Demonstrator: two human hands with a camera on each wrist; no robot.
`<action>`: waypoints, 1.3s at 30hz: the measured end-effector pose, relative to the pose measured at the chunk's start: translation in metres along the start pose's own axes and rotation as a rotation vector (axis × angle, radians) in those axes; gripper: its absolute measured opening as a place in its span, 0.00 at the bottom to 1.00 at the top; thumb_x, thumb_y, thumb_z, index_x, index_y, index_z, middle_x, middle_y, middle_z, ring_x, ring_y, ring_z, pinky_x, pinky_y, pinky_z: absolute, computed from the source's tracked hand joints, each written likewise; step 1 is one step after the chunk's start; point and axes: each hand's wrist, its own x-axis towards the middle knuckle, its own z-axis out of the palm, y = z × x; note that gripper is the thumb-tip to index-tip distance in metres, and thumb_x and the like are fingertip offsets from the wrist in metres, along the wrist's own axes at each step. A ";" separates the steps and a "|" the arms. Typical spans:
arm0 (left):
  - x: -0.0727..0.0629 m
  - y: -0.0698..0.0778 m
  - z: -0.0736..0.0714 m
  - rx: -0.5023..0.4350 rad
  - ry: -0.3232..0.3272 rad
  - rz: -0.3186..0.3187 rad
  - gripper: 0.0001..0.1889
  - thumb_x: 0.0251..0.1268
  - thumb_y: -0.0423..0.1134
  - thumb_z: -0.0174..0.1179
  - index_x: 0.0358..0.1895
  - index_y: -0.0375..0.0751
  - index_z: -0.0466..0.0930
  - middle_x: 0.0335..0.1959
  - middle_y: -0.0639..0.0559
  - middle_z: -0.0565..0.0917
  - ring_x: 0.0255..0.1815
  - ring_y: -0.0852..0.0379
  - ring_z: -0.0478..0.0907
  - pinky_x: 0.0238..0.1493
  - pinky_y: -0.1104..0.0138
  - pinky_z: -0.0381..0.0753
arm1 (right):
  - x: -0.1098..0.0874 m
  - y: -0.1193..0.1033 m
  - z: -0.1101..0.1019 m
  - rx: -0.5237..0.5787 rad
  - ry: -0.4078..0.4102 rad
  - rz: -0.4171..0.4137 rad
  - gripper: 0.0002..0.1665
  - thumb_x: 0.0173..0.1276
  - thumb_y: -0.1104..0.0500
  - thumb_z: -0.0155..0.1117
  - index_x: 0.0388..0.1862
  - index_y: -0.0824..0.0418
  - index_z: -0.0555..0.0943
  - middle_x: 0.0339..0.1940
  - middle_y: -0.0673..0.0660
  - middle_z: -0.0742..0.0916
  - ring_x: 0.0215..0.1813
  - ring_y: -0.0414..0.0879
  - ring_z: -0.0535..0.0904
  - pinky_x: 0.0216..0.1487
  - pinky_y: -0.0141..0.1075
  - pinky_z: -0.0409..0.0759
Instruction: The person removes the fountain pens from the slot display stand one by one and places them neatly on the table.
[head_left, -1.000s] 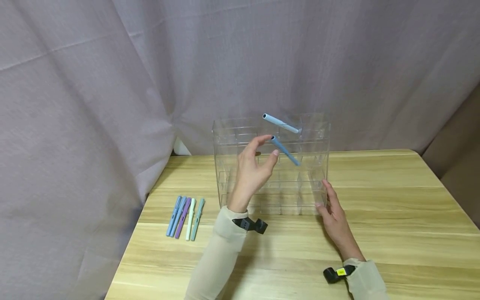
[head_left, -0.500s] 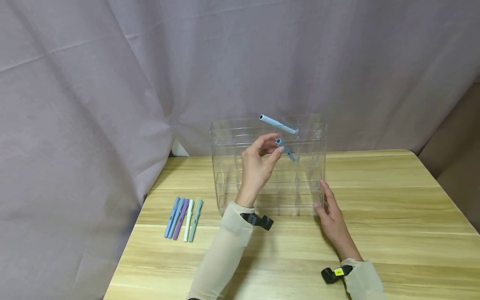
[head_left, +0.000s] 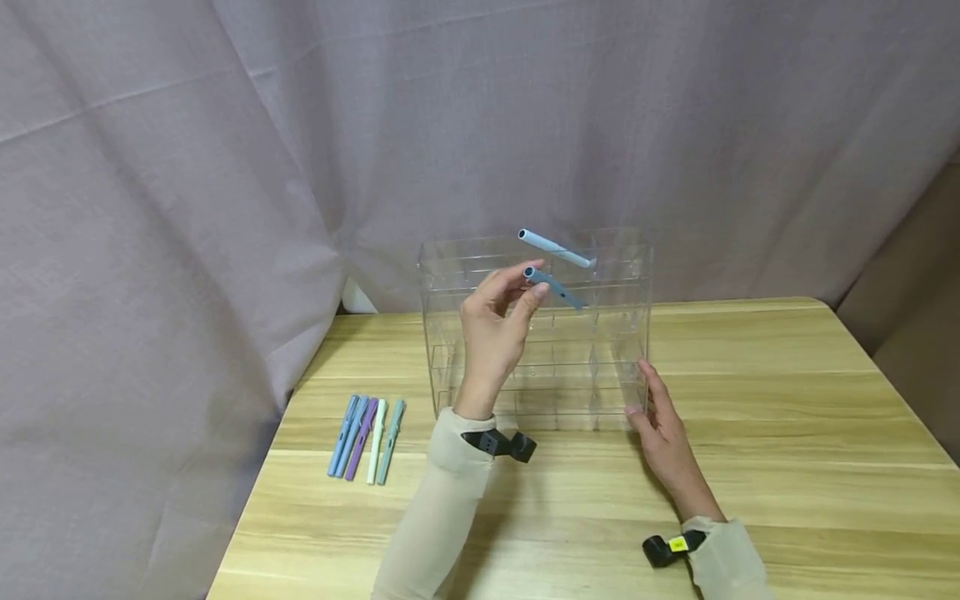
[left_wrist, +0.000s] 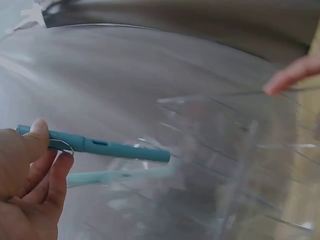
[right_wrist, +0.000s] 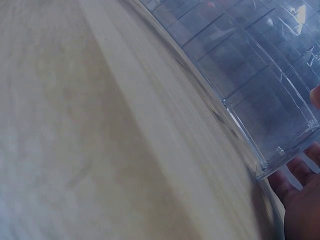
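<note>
A clear acrylic organizer (head_left: 536, 375) with a grid of compartments stands upright on the table. My left hand (head_left: 491, 333) is in front of its upper part and pinches a blue pen (head_left: 558, 289) near one end, between thumb and fingers. In the left wrist view this pen (left_wrist: 120, 149) looks teal, with a metal clip by the fingers; whether its far tip is inside a compartment I cannot tell. Above it, a light blue pen (head_left: 555, 247) slants out of an upper compartment. My right hand (head_left: 667, 442) holds the organizer's lower right side, thumb at the front edge, fingers along the outside.
Several pens lie side by side left of the organizer: blue ones, a purple pen (head_left: 362, 439), a pale mint pen (head_left: 377, 442) and a green pen (head_left: 391, 442). A grey curtain (head_left: 480, 125) hangs behind the wooden table (head_left: 787, 417).
My left hand has closed its fingers on the blue pen and drawn it up and left, at a shallower slant. The right hand and the light blue pen keep their places.
</note>
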 end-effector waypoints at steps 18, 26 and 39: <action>-0.022 0.026 -0.057 -0.678 0.021 -0.298 0.20 0.89 0.33 0.43 0.76 0.39 0.69 0.46 0.52 0.86 0.37 0.63 0.80 0.37 0.75 0.81 | 0.000 -0.002 -0.005 -0.042 -0.010 0.025 0.46 0.86 0.60 0.52 0.91 0.35 0.46 0.90 0.66 0.58 0.84 0.72 0.61 0.73 0.76 0.67; -0.045 0.015 -0.089 -0.569 0.083 -0.339 0.21 0.86 0.31 0.49 0.75 0.31 0.72 0.42 0.55 0.80 0.34 0.65 0.76 0.29 0.80 0.73 | -0.003 -0.003 -0.008 -0.009 -0.002 0.028 0.46 0.84 0.61 0.53 0.91 0.36 0.48 0.90 0.68 0.58 0.84 0.75 0.58 0.74 0.80 0.63; -0.066 -0.006 -0.162 -0.251 0.261 -0.428 0.23 0.81 0.32 0.59 0.75 0.39 0.74 0.42 0.55 0.82 0.38 0.61 0.81 0.35 0.73 0.86 | -0.003 -0.002 -0.010 -0.002 0.000 0.021 0.46 0.84 0.62 0.52 0.91 0.38 0.47 0.89 0.71 0.58 0.83 0.77 0.58 0.73 0.81 0.62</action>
